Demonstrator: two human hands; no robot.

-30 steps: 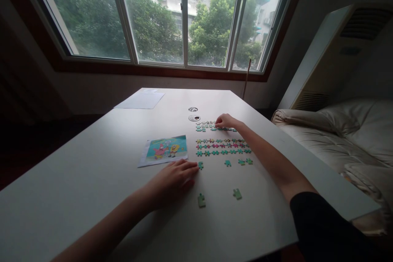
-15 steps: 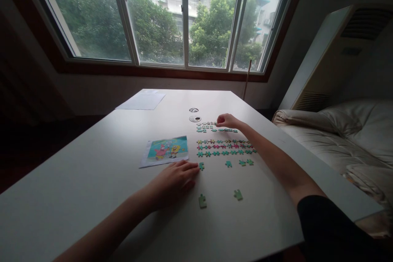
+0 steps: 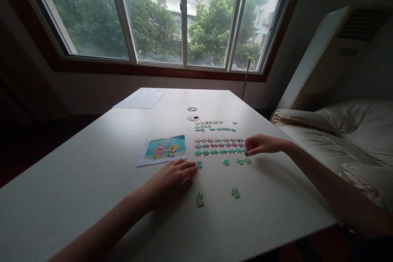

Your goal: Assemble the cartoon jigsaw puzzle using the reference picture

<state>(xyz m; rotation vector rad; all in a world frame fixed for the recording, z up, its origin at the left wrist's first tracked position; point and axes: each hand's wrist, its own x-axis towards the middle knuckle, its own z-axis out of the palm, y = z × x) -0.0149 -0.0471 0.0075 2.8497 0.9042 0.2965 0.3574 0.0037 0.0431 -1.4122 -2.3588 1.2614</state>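
Observation:
My left hand lies on the table with its fingers stretched out. Its fingertips meet a green puzzle piece just right of them. On the other side, my right hand is closed in a pinch at the right end of the nearer rows of puzzle pieces. A dark green puzzle piece shows at its fingertips; the fingers partly cover it and the row ends. Beyond lie further short rows of puzzle pieces. A cartoon picture sheet is flat beyond my left hand.
Loose green puzzle pieces lie nearest me on the white table. Two round table inserts sit beyond the rows. White paper is at the far left corner. A padded sofa stands along the right.
My right hand has moved from the far rows of puzzle pieces toward me and right, to the end of the nearer rows. My left hand stays by the same puzzle piece.

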